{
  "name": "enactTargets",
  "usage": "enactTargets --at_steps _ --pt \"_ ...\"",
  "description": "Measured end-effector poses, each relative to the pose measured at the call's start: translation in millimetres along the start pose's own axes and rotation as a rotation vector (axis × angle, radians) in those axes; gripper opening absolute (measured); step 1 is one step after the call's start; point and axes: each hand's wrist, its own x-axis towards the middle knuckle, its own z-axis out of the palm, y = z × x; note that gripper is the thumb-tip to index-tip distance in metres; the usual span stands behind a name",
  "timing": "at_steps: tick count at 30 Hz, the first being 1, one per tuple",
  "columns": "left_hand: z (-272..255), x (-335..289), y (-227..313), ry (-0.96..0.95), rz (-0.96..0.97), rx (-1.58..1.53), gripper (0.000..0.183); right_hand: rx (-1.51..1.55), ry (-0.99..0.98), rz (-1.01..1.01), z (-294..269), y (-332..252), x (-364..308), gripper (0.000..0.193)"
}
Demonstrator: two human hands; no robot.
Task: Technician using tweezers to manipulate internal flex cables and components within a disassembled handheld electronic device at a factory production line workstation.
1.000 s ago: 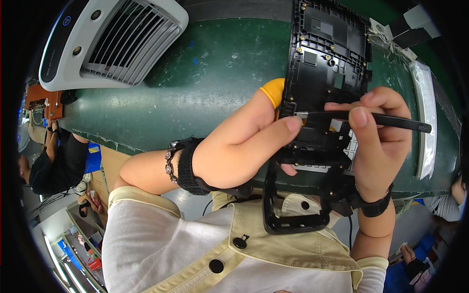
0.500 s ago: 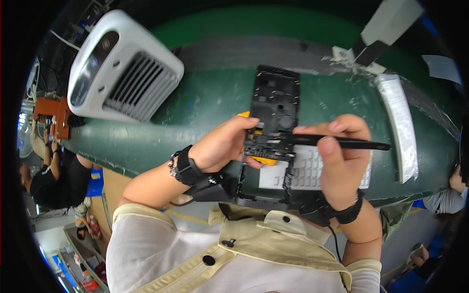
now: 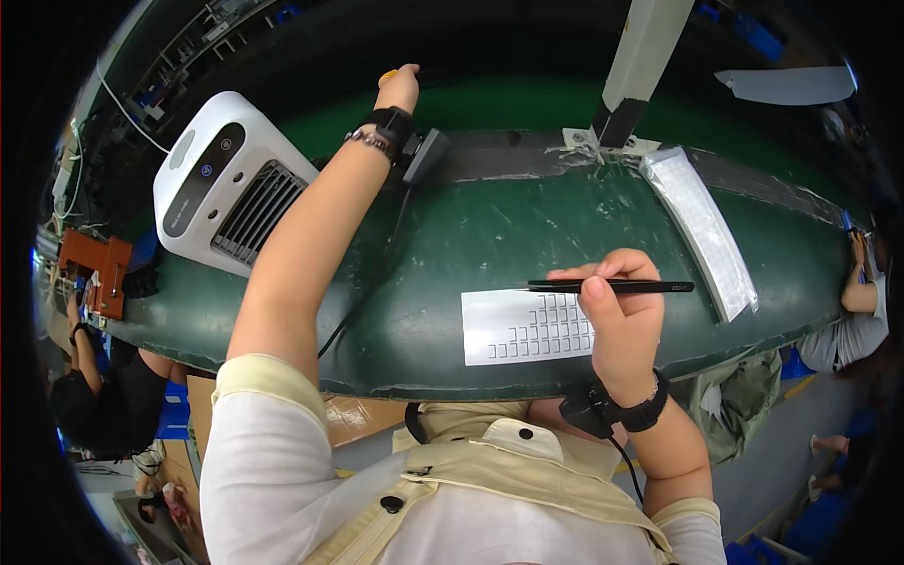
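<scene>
My left hand [image 3: 399, 90] is stretched far forward over the back of the bench, with a small patch of yellow [image 3: 388, 75] at its fingers. Its fingertips are small and hard to read against the dark, and whether anything is between them does not show. In my right hand [image 3: 623, 315], black tweezers [image 3: 650, 286] are held between thumb and fingers, tips pointing left. Under the tweezer tips lies a white sheet [image 3: 480, 325] bearing rows of small outlined pieces. My right hand covers the sheet's right end.
A white fan-like appliance [image 3: 193, 202] stands at the left on the green bench [image 3: 424, 330]. Right of centre lies a long plastic-wrapped white bundle [image 3: 699, 231]; behind it rises a white post [image 3: 650, 47]. A black cable [image 3: 363, 301] crosses the bench. Other people sit at both sides.
My left hand has gone from the middle to far forward. The black device frame it held is no longer distinguishable. My right hand, still with the tweezers, has shifted slightly left and down.
</scene>
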Motion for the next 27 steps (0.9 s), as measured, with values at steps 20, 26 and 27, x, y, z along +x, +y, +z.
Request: enactTargets --at_steps 20,26,27 --pt "-46.2 -186.6 4.1 -1.081 -0.293 -0.695 0.03 -0.259 -0.13 0.449 -43.2 1.3 41.1 0.015" --pt "20.3 -69.9 11.7 -0.261 -0.199 -0.55 0.039 0.169 0.003 0.473 -66.7 20.0 45.1 0.006" --pt "21.1 -39.2 5.5 -0.101 -0.192 -0.568 0.042 0.155 -0.004 0.495 -65.6 21.1 45.1 0.005"
